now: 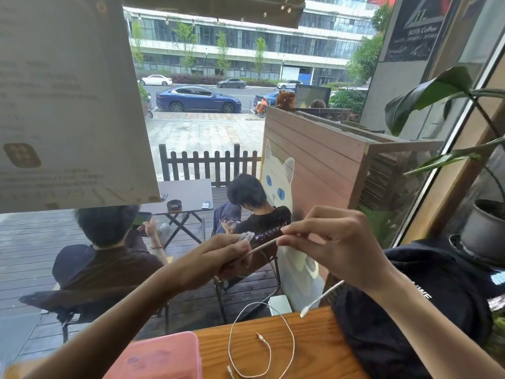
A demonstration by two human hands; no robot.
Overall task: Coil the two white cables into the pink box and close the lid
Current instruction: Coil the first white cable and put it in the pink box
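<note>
Two bare, sleeveless forearms (153, 294).

Soft, even daylight pours in through the big window pane (207, 132) beyond the raised hands, casting no hard shadows. Faint reflections veil the glass. Up and left of the grip, the pale paper notice (68, 99) is blurred, its print unreadable. Straight lines bow outward toward the frame's edges.
</note>
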